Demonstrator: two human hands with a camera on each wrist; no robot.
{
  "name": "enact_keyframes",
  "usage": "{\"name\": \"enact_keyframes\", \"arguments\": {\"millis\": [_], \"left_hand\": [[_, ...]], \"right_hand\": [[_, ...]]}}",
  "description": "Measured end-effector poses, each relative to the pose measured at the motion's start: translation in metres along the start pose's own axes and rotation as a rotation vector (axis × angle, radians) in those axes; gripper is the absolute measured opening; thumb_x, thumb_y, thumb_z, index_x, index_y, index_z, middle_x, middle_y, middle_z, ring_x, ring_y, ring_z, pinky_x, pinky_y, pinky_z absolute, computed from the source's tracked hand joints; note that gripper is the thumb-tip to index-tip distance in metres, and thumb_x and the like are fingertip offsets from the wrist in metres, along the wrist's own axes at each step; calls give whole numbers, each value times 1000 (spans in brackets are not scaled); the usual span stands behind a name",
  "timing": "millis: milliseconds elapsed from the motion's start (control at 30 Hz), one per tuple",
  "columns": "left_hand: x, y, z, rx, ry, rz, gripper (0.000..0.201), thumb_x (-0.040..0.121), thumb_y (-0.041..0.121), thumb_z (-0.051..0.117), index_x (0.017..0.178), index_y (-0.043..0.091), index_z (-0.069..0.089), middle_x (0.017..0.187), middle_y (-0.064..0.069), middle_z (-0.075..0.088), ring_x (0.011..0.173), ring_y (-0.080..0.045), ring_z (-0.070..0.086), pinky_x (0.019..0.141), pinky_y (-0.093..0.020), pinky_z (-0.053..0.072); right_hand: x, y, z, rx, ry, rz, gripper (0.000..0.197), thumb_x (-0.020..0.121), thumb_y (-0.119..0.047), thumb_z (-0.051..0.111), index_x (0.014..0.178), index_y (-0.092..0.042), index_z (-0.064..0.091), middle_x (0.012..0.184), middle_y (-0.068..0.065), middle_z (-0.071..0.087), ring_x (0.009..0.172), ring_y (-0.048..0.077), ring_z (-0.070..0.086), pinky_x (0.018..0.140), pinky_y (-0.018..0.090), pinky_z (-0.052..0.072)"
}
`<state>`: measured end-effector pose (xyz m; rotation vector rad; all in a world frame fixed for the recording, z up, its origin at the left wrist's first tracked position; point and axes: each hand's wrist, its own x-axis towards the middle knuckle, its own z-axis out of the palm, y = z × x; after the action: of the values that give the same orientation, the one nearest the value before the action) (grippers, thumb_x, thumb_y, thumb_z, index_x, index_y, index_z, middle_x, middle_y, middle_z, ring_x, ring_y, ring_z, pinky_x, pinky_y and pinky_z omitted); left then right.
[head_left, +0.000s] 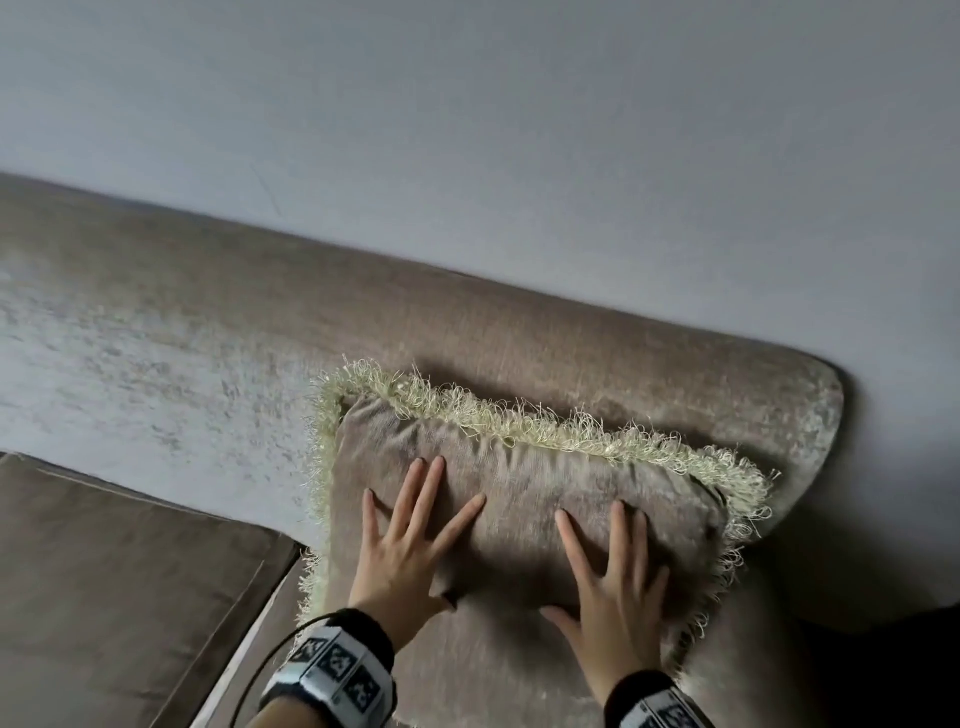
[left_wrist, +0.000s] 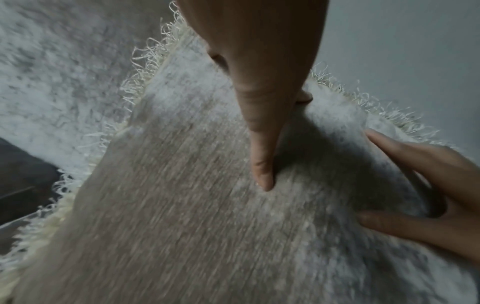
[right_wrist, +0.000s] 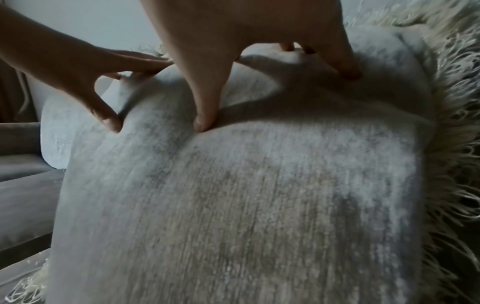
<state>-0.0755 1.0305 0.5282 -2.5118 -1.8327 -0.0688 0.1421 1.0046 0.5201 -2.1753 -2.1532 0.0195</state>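
Observation:
A taupe velvet cushion (head_left: 524, 483) with a pale looped fringe (head_left: 530, 421) leans against the backrest of a sofa (head_left: 208, 322). My left hand (head_left: 410, 535) lies flat on its left half, fingers spread and straight, pressing into the fabric. My right hand (head_left: 618, 566) presses the right half the same way, thumb out to the left. In the left wrist view the left thumb (left_wrist: 262, 160) dents the cushion (left_wrist: 182, 226), and the right hand (left_wrist: 426, 195) shows at the right edge. In the right wrist view the right thumb (right_wrist: 205, 115) presses down, with the left hand (right_wrist: 85, 78) beside it.
The sofa's backrest top (head_left: 675, 332) runs along a plain grey wall (head_left: 519, 130). A seat cushion (head_left: 114, 571) lies at the lower left. The sofa's rounded end (head_left: 815, 415) is just right of the fringed cushion, with a dark area (head_left: 893, 675) beyond it.

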Motion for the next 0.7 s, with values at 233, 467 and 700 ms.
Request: {"name": "enact_keyframes", "arguments": {"millis": [233, 467, 700], "left_hand": [[-21, -9, -20, -104, 69, -15, 115, 41, 61, 81, 142, 33, 34, 145, -12, 42, 133, -25, 38, 94, -51, 49], [-94, -35, -71, -421, 100, -383, 78, 70, 45, 72, 137, 32, 35, 129, 1, 50, 110, -19, 58, 90, -33, 46], [-226, -74, -112, -486, 250, -715, 60, 79, 45, 64, 134, 31, 43, 119, 2, 52, 104, -22, 59, 83, -31, 44]], "right_hand": [[-14, -31, -14, 90, 95, -114, 102, 43, -49, 84, 134, -31, 42, 137, 23, 40, 125, 40, 41, 92, 63, 36], [-40, -110, -50, 113, 74, -353, 60, 85, -53, 31, 136, -23, 40, 132, 16, 45, 118, 30, 45, 97, 46, 30], [-110, -217, -87, 160, -14, -670, 81, 57, -41, 81, 128, -23, 47, 115, 11, 61, 92, 24, 65, 76, 38, 57]]}}
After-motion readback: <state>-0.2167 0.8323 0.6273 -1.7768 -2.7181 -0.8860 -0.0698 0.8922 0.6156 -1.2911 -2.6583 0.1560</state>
